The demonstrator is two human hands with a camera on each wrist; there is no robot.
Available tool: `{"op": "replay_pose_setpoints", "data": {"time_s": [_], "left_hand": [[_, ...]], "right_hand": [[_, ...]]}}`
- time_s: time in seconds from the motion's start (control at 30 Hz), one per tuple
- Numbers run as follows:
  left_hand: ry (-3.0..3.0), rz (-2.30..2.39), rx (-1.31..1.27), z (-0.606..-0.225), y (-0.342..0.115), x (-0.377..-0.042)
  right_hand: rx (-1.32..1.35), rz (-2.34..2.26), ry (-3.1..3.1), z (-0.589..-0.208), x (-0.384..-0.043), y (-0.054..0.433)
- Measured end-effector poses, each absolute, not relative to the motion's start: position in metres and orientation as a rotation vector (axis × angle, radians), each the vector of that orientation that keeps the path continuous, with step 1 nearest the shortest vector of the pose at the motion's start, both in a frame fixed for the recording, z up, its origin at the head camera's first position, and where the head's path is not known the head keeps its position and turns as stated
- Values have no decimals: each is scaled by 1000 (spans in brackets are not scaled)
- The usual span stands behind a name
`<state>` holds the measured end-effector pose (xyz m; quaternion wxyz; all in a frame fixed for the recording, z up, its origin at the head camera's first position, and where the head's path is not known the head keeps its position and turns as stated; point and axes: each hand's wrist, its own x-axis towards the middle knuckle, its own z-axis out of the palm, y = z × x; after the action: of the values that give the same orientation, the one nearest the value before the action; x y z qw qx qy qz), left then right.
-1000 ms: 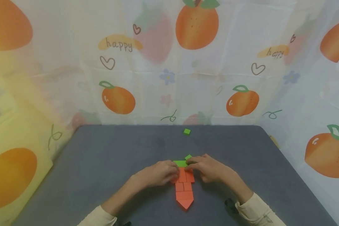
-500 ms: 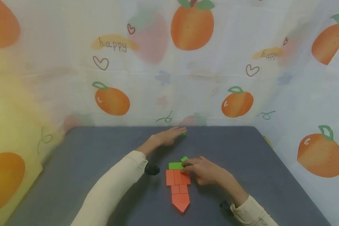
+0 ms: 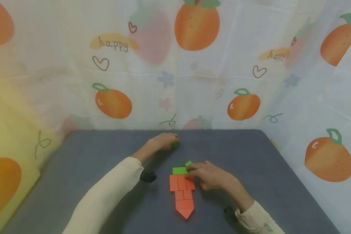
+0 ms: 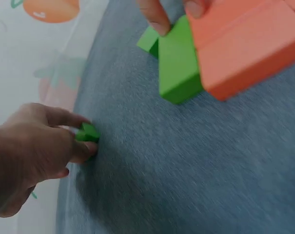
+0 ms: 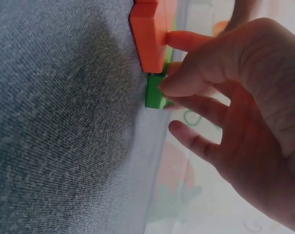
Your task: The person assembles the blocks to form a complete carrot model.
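Note:
Near the table's far edge, my left hand point(image 3: 163, 142) pinches a small green block point(image 4: 89, 131) between thumb and fingers, just above the table or touching it; I cannot tell which. Flat orange blocks point(image 3: 174, 183) form a carrot-like shape with a pointed near end point(image 3: 186, 213). A green rectangular block point(image 3: 179, 170) lies against its far side, and a small green block point(image 3: 188, 163) sits tilted beyond that. My right hand point(image 3: 213, 175) rests its fingertips on the right side of the green rectangle and the orange row. Those fingers partly cover both.
The blocks lie on a dark grey cloth-covered table point(image 3: 105, 146). A pale curtain point(image 3: 199, 81) printed with fruit hangs right behind its far edge. A dark strap point(image 3: 148, 177) shows at the left wrist, another strap point(image 3: 230, 213) at the right.
My left hand left the orange blocks, reached to the far green block and took hold of it, and now draws it leftward and slightly nearer. My right hand stays at the shape.

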<state>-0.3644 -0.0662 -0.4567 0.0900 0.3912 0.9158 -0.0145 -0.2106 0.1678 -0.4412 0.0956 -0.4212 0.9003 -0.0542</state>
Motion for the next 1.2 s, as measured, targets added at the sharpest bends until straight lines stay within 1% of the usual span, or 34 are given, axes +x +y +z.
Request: {"op": "replay_pose_setpoints", "data": {"time_s": [0.1, 0.27, 0.4, 0.5, 0.93, 1.2], "left_hand": [[2762, -20, 1217, -460, -80, -353], [2716, 148, 1286, -462, -102, -322], [2646, 349, 1362, -462, -108, -302], [2618, 454, 1393, -464, -107, -293], [2591, 517, 1393, -469, -106, -285], [2577, 516, 1402, -471, -105, -285]], "right_hand": [[-1253, -175, 2662, -441, -212, 166], [-1255, -174, 2667, -443, -214, 167], [-1216, -144, 2678, -442, -215, 170], [-1209, -139, 2681, -441, -215, 171], [-1208, -162, 2662, -442, -217, 169], [-1306, -134, 2692, -446, -220, 171]]}}
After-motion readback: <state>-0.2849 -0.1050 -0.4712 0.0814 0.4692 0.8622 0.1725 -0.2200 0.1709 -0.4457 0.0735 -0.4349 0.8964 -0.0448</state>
